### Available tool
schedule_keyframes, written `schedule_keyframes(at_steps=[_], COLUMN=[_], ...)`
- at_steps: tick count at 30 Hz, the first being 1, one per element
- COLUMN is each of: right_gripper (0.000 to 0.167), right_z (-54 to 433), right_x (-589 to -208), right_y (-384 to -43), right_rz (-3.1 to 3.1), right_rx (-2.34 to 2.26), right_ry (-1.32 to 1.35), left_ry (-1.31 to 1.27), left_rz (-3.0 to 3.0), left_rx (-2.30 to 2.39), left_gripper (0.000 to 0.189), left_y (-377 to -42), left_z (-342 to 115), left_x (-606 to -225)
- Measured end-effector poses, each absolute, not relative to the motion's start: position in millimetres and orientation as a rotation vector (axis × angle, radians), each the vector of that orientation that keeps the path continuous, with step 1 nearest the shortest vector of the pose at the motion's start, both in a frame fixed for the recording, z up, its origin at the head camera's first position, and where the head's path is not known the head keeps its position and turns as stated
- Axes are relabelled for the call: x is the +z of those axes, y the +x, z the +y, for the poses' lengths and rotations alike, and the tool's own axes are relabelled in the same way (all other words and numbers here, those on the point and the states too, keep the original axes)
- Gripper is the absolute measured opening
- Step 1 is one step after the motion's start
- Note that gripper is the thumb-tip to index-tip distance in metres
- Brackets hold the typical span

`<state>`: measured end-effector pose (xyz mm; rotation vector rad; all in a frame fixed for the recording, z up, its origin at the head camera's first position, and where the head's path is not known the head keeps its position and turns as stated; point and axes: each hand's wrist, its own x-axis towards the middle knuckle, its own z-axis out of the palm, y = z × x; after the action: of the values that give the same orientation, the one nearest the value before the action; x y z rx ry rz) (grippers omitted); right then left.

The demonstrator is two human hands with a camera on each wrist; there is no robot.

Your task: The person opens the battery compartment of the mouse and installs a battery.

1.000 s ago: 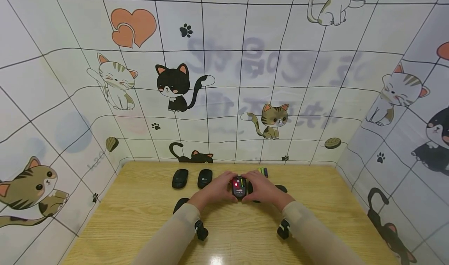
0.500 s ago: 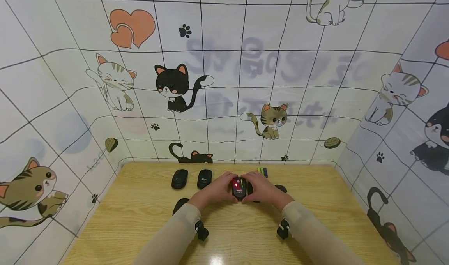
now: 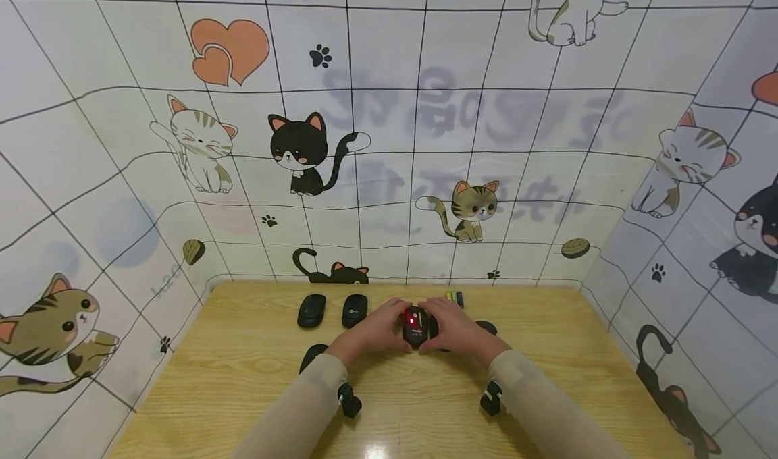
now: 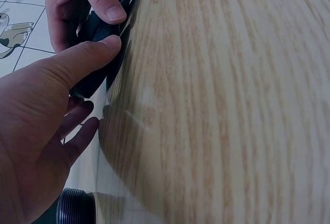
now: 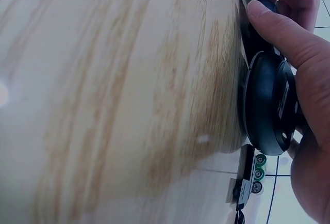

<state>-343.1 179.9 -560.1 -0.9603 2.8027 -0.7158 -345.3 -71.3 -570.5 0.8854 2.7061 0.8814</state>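
Observation:
A black computer mouse [image 3: 416, 328] is held underside up between two hands, just above the table. A red light glows on its underside, beside a yellow-green strip that looks like a battery. My left hand [image 3: 381, 325] grips its left side, with the thumb at the near end. From the right, my right hand [image 3: 454, 325] pinches the same mouse. Both thumbs show against its dark body [image 4: 93, 82] in the left wrist view. Beneath the right palm lies another dark mouse [image 5: 268, 102], partly hidden in the head view.
Two black mice, one at far left [image 3: 312, 310] and one nearer the middle [image 3: 355, 310], lie on the wooden table [image 3: 401, 405]. Another [image 3: 313, 355] is partly behind the left forearm. Several batteries [image 3: 454, 299] lie behind the right hand. A dark rounded thing [image 3: 487, 327] shows beyond the right wrist.
The held mouse has tilted slightly, and the print on its underside shows less clearly. Both hands stay in nearly the same place around it.

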Motion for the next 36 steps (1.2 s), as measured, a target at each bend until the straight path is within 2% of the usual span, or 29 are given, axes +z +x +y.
schedule_keyframes(at_steps=[6, 11, 24, 36], right_gripper=[0.107, 0.099, 0.086, 0.077], right_z=[181, 181, 177, 153], right_x=[-562, -559, -557, -555], right_y=[-342, -340, -332, -328], right_rz=[2.806, 2.808, 2.827, 2.782], right_rx=[-0.766, -0.830, -0.958, -1.120], right_ry=[-0.909, -0.894, -0.875, -0.818], left_ry=[0.865, 0.843, 0.774, 0.707], left_rz=[2.722, 2.749, 2.734, 2.763], left_rx=[0.883, 0.878, 1.020, 1.100], left_gripper=[0.101, 0.103, 0.093, 0.084], left_y=[-346, -344, -335, -329], left_z=[-73, -79, -104, -134], left_x=[-573, -572, -560, -551])
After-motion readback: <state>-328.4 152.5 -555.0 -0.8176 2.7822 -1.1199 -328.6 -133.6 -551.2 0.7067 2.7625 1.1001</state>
